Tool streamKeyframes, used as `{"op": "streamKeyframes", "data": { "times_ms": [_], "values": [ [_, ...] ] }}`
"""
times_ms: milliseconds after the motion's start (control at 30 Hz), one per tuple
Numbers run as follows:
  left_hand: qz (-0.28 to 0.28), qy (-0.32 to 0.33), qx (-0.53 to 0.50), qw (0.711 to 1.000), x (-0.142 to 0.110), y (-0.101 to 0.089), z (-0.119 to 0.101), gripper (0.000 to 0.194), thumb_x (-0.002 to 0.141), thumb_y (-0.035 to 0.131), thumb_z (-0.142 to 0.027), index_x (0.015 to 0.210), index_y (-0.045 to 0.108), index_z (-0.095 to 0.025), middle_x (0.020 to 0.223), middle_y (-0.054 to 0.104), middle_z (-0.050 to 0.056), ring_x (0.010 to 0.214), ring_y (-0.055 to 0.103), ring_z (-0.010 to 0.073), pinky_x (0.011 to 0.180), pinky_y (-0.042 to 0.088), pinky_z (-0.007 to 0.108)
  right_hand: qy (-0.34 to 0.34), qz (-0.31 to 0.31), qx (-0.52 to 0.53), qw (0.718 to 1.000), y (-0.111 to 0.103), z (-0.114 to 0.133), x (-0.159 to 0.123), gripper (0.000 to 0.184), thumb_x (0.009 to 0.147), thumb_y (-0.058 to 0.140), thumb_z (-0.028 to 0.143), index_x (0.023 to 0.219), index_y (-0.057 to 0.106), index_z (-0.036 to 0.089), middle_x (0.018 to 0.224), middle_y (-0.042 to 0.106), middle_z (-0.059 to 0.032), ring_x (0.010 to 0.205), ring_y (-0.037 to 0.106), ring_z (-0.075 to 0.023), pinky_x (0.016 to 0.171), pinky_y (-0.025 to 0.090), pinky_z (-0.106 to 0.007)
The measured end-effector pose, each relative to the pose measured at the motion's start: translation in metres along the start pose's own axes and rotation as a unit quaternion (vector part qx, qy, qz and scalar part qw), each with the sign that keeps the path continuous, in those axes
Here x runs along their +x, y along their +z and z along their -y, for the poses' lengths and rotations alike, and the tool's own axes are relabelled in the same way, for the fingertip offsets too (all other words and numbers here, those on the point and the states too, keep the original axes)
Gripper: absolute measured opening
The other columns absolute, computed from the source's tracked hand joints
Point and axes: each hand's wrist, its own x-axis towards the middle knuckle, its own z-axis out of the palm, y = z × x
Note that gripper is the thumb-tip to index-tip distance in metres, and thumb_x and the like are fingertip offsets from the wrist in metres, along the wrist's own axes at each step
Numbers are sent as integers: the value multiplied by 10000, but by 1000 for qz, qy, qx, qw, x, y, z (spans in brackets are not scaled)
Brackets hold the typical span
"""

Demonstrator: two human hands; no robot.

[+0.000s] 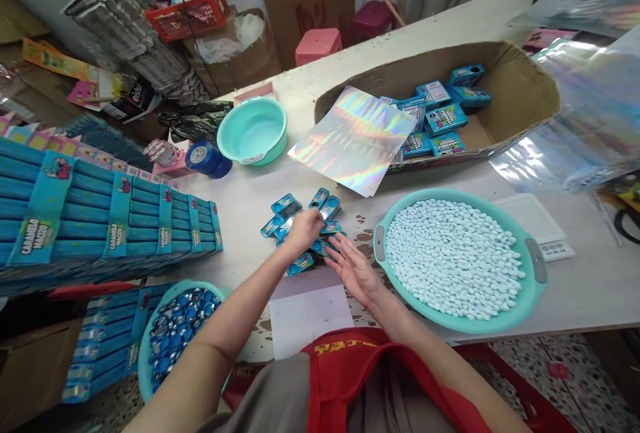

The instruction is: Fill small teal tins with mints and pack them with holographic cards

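The left hand is bending over a loose cluster of small, glossy blue, round-cornered tins on the scuffed white table, its fingers drawn together, though whether its grip is pinching one I cannot tell. The right hand is spreading open at the cluster's near edge; such tight packing seems to be calling for fingertip sorting. Smooth, pale-blue oval pellets are filling a mint plastic basin beside it.

A pink stool is seen at the upper centre; a red basket is placed at the upper left.
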Motion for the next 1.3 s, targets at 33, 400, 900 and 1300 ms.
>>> {"op": "streamKeyframes", "data": {
  "times_ms": [33, 400, 900, 1300],
  "values": [
    [-9, -45, 12, 999, 15, -9, 4, 158, 813, 519, -223, 949, 593, -188, 713, 649, 9, 680, 609, 145, 681, 435, 238, 1, 8, -12, 1000, -2, -1, -1, 361, 710, 751, 339, 1046, 638, 273, 1193, 631, -18, 1043, 608, -175, 869, 486, -307],
    [177, -136, 224, 949, 105, -27, -4, 199, 688, 712, -283, 818, 624, -161, 694, 690, 84, 725, 649, 232, 638, 450, 285, 71, -16, -32, 997, -19, -19, 5, 362, 644, 782, 389, 948, 674, 223, 988, 685, -44, 821, 631, -159, 733, 469, -281],
    [-279, -22, -34, 959, -69, 22, 51, 174, 909, 457, -306, 992, 575, -209, 918, 658, 31, 818, 613, 141, 731, 442, 240, -3, -149, -422, 894, -113, -66, -26, 368, 641, 675, 447, 901, 628, 192, 866, 683, -71, 767, 633, -205, 645, 480, -302],
    [-133, -206, 79, 966, -168, 121, 130, 613, 777, 627, -220, 1351, 413, -226, 1351, 458, 130, 1309, 327, 309, 1038, 320, 477, -128, -168, -736, 643, -139, -119, -27, 508, 625, 609, 237, 1117, 539, 132, 1037, 588, -109, 924, 588, -238, 817, 470, -339]
  ]
}}
